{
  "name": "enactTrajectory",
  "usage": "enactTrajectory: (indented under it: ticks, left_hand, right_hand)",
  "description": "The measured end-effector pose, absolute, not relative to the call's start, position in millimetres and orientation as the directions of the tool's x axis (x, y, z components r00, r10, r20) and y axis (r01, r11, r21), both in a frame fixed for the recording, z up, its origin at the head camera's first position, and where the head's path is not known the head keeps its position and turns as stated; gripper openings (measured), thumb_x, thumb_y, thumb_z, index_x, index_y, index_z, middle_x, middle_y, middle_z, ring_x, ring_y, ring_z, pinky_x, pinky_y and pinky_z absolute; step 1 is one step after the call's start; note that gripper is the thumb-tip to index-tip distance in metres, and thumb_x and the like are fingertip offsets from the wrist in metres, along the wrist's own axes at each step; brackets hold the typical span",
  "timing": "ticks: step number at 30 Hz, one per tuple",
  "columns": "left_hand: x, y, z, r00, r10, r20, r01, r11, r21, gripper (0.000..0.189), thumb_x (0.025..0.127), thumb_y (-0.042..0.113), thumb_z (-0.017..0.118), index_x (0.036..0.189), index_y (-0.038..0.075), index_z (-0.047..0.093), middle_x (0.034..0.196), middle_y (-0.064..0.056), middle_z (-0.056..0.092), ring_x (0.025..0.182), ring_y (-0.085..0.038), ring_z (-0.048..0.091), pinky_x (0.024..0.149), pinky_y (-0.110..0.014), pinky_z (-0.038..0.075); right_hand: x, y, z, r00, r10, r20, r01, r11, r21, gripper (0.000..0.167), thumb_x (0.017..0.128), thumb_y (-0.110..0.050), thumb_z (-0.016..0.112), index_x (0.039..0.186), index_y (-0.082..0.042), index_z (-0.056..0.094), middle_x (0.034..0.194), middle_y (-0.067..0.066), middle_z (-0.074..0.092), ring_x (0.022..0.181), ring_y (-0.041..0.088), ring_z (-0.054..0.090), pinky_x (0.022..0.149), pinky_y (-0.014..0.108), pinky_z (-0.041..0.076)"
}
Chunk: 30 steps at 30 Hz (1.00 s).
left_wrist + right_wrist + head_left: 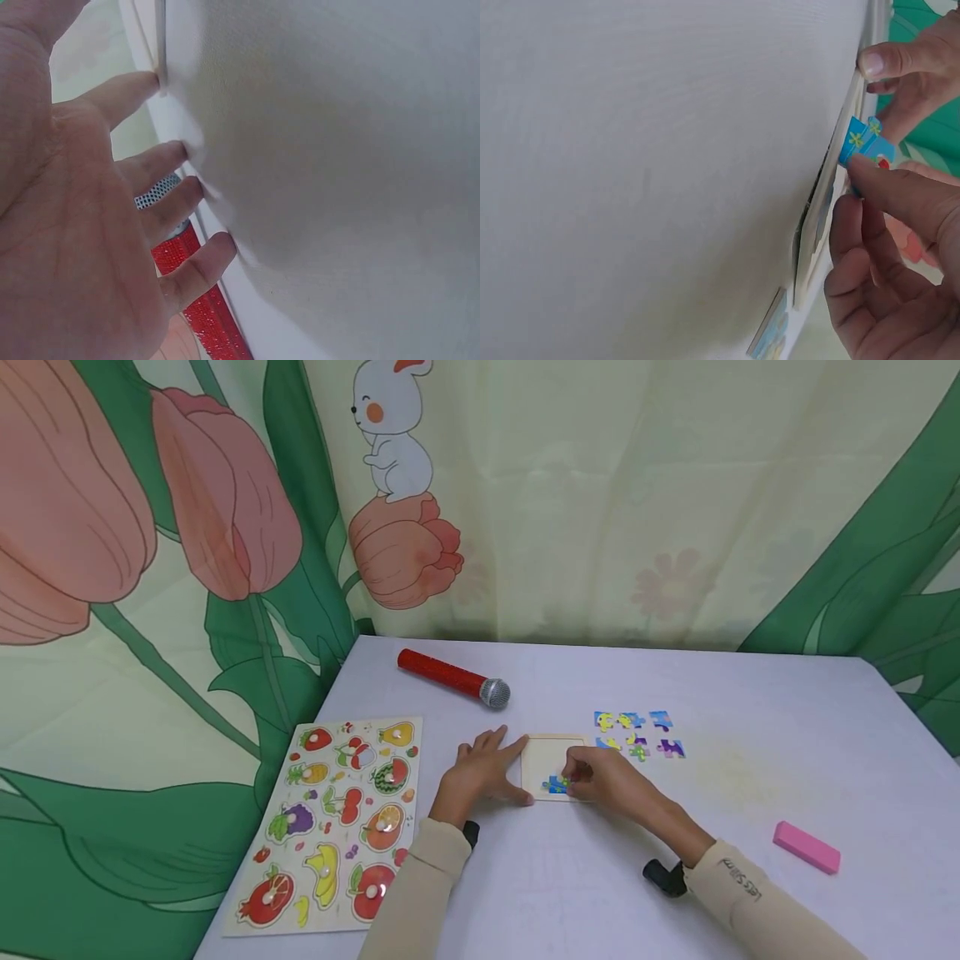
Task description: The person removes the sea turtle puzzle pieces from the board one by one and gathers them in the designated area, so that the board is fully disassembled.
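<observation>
A small square wooden puzzle tray lies on the table between both hands. My left hand spreads its fingers along the tray's left side, with index fingertip and thumb right at the frame; the left wrist view shows the other fingertips resting on the tabletop. Between thumb and fingers, my right hand pinches a blue puzzle piece with yellow flower shapes, over the tray's lower right part. Several loose puzzle pieces lie in two rows beyond the right hand.
A red glittery microphone lies behind the left hand. On the left is a fruit-picture board with pegged pieces, partly under the left forearm's line. A pink block sits at the right on the white table. A printed curtain hangs behind.
</observation>
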<state>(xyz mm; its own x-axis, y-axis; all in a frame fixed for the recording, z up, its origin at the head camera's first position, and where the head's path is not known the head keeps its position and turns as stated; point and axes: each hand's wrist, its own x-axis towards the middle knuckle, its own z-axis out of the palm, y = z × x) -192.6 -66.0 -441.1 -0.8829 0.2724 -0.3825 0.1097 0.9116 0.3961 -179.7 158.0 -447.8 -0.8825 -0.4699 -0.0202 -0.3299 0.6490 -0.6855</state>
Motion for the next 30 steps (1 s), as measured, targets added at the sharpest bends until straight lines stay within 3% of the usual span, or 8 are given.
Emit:
enactTrajectory:
  ticks: [11, 14, 19, 23, 30]
  left_hand:
    - [-191.5, -67.8, -443.0, -0.882, 0.269, -0.387, 0.104, 0.912, 0.396, 0.095, 0.082, 0.042, 0.087, 0.161, 0.029, 0.036, 0.169, -0.007, 0.02, 0.153, -0.031, 0.018, 0.122, -0.055, 0.017]
    - [-191.4, -67.7, -443.2, -0.882, 0.277, -0.382, 0.112, 0.909, 0.4, 0.096, 0.082, 0.042, 0.087, 0.162, 0.028, 0.036, 0.169, -0.007, 0.02, 0.153, -0.031, 0.018, 0.121, -0.055, 0.018]
    - [-190.7, -67.3, -442.6, -0.883, 0.283, -0.375, 0.116, 0.905, 0.409, 0.095, 0.082, 0.041, 0.087, 0.162, 0.028, 0.035, 0.169, -0.008, 0.02, 0.153, -0.031, 0.018, 0.122, -0.054, 0.017]
    - [-189.9, -67.4, -440.4, -0.883, 0.279, -0.377, 0.106, 0.902, 0.418, 0.095, 0.082, 0.04, 0.087, 0.162, 0.028, 0.035, 0.169, -0.008, 0.02, 0.153, -0.031, 0.017, 0.122, -0.055, 0.016]
    - [-190.9, -66.4, -440.7, -0.879, 0.278, -0.387, 0.105, 0.906, 0.411, 0.095, 0.083, 0.04, 0.086, 0.162, 0.029, 0.034, 0.17, -0.007, 0.019, 0.154, -0.031, 0.016, 0.122, -0.054, 0.015]
  right_hand:
    - [-178.5, 178.4, -437.2, -0.914, -0.404, 0.03, -0.302, 0.63, -0.715, 0.015, 0.09, -0.001, 0.077, 0.101, -0.011, 0.078, 0.098, -0.001, 0.075, 0.09, 0.018, 0.069, 0.077, 0.025, 0.057]
    - [-180.3, 197.0, -428.2, -0.936, -0.353, -0.019, -0.238, 0.67, -0.704, 0.016, 0.092, -0.005, 0.077, 0.107, -0.009, 0.08, 0.103, 0.003, 0.076, 0.09, 0.021, 0.068, 0.073, 0.028, 0.057]
    - [-183.7, 230.9, -416.0, -0.955, -0.256, -0.149, -0.085, 0.721, -0.688, 0.021, 0.093, -0.008, 0.076, 0.114, -0.005, 0.079, 0.109, 0.012, 0.074, 0.078, 0.023, 0.06, 0.062, 0.033, 0.053]
    - [-186.4, 253.5, -413.6, -0.95, -0.194, -0.246, 0.018, 0.751, -0.66, 0.023, 0.094, -0.012, 0.076, 0.115, -0.003, 0.078, 0.115, 0.019, 0.072, 0.078, 0.023, 0.058, 0.063, 0.034, 0.052]
    - [-190.1, 272.4, -425.2, -0.941, -0.13, -0.313, 0.104, 0.768, -0.632, 0.022, 0.094, -0.014, 0.076, 0.112, -0.002, 0.079, 0.097, 0.009, 0.07, 0.066, 0.022, 0.055, 0.058, 0.03, 0.044]
